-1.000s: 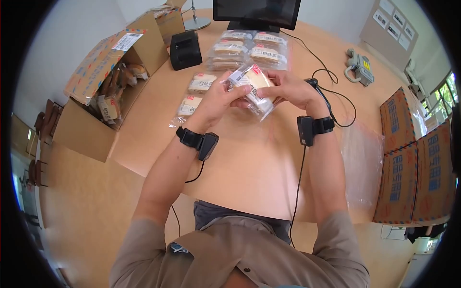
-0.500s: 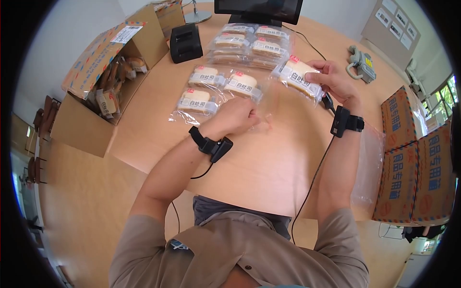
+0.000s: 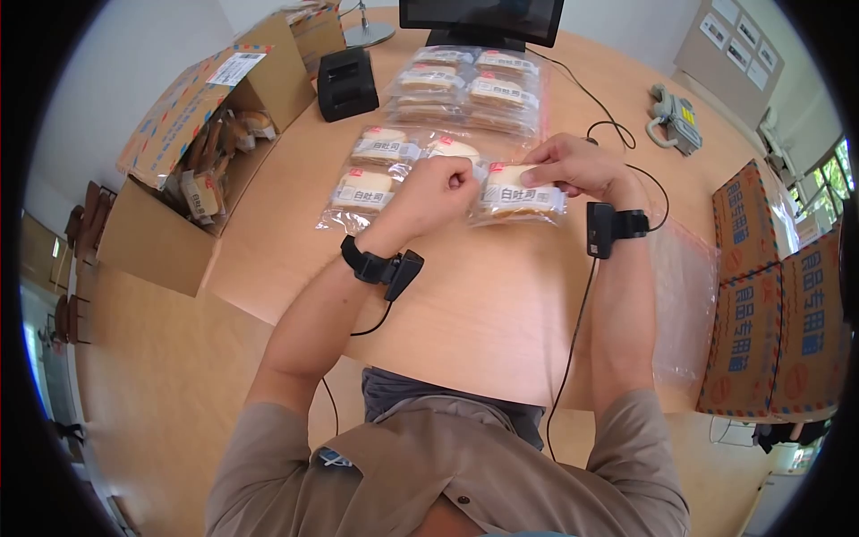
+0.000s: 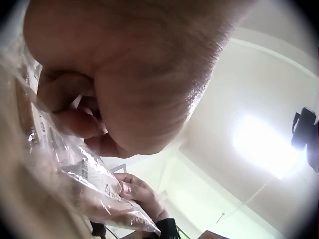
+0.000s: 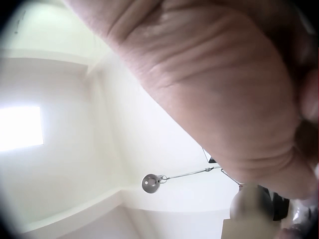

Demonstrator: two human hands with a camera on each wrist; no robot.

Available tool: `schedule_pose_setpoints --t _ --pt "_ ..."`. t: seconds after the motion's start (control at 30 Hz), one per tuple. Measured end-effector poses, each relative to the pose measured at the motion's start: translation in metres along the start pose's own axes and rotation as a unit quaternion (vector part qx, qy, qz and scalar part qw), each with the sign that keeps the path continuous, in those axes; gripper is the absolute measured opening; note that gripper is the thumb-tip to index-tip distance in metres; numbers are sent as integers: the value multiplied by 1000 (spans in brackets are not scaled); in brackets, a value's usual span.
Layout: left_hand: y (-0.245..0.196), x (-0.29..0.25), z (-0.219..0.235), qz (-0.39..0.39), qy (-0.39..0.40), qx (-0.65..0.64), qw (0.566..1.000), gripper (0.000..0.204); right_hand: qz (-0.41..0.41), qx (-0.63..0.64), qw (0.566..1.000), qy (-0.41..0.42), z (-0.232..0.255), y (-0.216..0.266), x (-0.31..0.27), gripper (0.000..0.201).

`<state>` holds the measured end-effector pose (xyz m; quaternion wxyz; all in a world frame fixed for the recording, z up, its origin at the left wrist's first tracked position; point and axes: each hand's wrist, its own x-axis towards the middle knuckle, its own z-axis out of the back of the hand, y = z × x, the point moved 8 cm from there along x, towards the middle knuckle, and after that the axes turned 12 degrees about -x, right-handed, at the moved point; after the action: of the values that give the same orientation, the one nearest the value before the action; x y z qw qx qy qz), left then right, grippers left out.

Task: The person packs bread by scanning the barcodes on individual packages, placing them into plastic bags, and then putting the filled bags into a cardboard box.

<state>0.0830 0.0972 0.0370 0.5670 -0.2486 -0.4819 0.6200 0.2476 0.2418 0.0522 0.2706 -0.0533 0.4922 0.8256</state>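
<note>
Centrally, one wrapped bread packet (image 3: 519, 192) lies flat on the wooden surface (image 3: 483, 304), held at both ends. Left hand (image 3: 437, 192): curled into a fist, its fingers (image 3: 459, 176) pinching the packet's clear wrapper at the 9 o'clock end; the left wrist view shows crinkled film (image 4: 75, 164) caught under the bent fingers. Right hand (image 3: 577, 166): fingers curved over the packet's 1 o'clock corner, gripping the wrapper edge; the right wrist view shows only palm, so the contact is read from the head view alone. The packet thus sits between the two hands, label upward.

Adjacent stock: three further packets (image 3: 371, 174) in a group just beside the left hand at 10 o'clock, one partly hidden by the fist. Stacked packets (image 3: 470, 85) at 12 o'clock, before a monitor (image 3: 483, 18). Black printer (image 3: 344, 80) at 11 o'clock. Open cardboard box (image 3: 179, 152) holding more packets at 9 o'clock. Sealed cartons (image 3: 774, 313) at 3 o'clock; telephone (image 3: 671, 121) at 2 o'clock.
</note>
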Motion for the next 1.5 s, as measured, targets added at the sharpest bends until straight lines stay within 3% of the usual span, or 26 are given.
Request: schedule_pose_setpoints --t 0.1,0.17,0.23,0.3,0.37,0.43,0.67,0.73,0.9,1.0,1.07,1.2,1.27,1.37,1.43,1.5 --pt "-19 -7 -8 -34 23 -13 999 24 23 26 997 74 -31 1 25 20" --pt "-23 -9 -10 -56 35 10 998 24 9 45 996 75 -48 2 33 21" --pt "-22 -10 -11 -54 36 5 998 24 18 54 993 100 -59 -5 47 20" --pt "-18 -9 -12 -52 35 2 998 23 37 142 977 155 -73 -6 54 21" --pt "-13 -9 -15 -52 48 -11 997 23 50 125 976 170 -72 1 53 24" --pt "-15 -10 -15 -66 47 -7 997 22 57 115 985 118 -63 7 45 26" --pt "-21 -12 -18 -108 75 10 991 23 72 35 994 75 -57 20 39 28" --pt "-21 -13 -17 -87 89 14 992 23 -54 -122 991 22 -48 13 34 25" --pt "-8 -7 1 -25 69 19 997 24 -79 -129 988 -31 -29 -3 35 24" --pt "-17 -8 13 -68 33 126 989 32 -55 -82 994 -38 -30 -10 43 23" --pt "-14 -13 2 -67 80 157 982 54 -33 -47 998 -32 -34 -9 47 23" --pt "-4 -14 -8 -72 73 210 972 71 1 2 1000 -31 -38 -8 50 25" --pt "-8 -16 -12 -22 124 224 966 77 7 8 999 -31 -36 -1 45 26" --pt "-15 -19 -12 -45 144 236 960 76 -46 -49 997 -35 -26 -4 38 25" --pt "-13 -16 7 -29 121 188 974 78 -93 -147 980 -94 -6 -19 41 22" --pt "-5 -9 34 -15 102 139 985 79 -112 -156 972 -136 0 -19 39 24"
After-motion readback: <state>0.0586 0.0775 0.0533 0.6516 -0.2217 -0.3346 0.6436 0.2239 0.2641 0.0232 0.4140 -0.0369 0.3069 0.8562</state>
